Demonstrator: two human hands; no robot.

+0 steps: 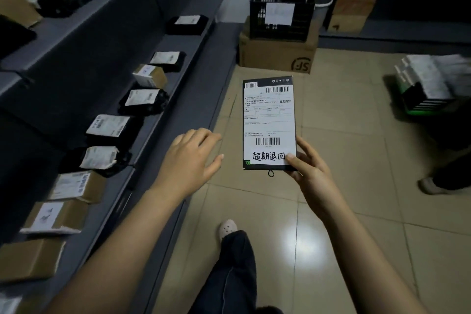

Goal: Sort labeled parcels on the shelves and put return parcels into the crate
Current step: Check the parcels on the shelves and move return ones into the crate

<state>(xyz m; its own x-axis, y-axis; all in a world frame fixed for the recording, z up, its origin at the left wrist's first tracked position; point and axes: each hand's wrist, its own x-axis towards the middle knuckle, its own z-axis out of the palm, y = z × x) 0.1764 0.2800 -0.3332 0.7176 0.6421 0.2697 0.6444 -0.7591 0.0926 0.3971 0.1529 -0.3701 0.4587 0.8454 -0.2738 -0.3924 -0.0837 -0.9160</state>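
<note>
A large cardboard box (275,56) with a printed logo sits on the beige tiled floor (344,160). Behind its right end stands a pale bucket (324,2), with two stacked brown cartons (353,13) just right of that. Well to the box's right, a blurred stack (428,84) rests on a green base, and another person's light shoe (430,185) is on the floor.

A flat black parcel (269,122), faced with a white barcoded shipping label bearing handwritten Chinese characters at its foot, is held over the floor by its lower corner in the right hand (311,173). Labelled black bags (144,102) and brown cartons (150,75) are lined along a grey shelf (193,43) at left. A black lattice crate (257,23) is set on a cardboard box (270,57) ahead.
</note>
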